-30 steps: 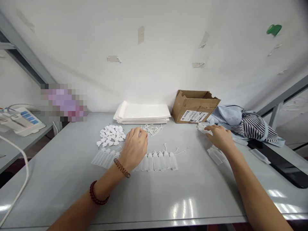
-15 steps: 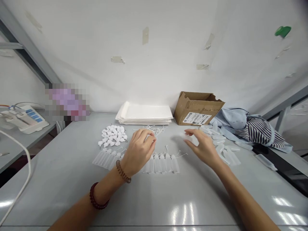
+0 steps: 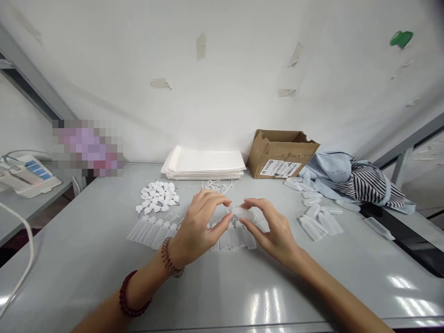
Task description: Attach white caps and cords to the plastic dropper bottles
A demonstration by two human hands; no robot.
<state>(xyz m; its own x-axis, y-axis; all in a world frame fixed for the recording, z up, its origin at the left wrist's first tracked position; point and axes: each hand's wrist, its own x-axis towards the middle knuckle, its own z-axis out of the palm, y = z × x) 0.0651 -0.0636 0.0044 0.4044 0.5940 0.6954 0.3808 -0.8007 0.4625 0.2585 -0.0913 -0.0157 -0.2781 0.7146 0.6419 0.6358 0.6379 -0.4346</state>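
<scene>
Above the table's middle, my right hand point(image 3: 274, 229) pinches a small translucent plastic bottle point(image 3: 243, 213) that lies sideways, its neck to the left. My left hand point(image 3: 201, 222) is closed at the bottle's neck end, thumb and fingertips on a small clear piece; I cannot tell whether it is separate from the bottle. Beneath the hands stands a row of similar bottles point(image 3: 149, 231) with thin white tubes at some of their tops. The hands partly hide this row. Loose white tubes point(image 3: 222, 186) lie behind it.
A pile of white caps point(image 3: 157, 196) lies left. More bottles point(image 3: 314, 226) are scattered right, near a bundled blue cloth point(image 3: 333, 169) and a black strip point(image 3: 398, 236). White padded envelopes point(image 3: 204, 162) and an open cardboard box point(image 3: 280, 155) stand against the wall.
My right hand has brought the bottle leftward and lower to meet my left hand. The left hand's thumb and fingertips now touch the bottle's neck end. The view has shifted slightly.
</scene>
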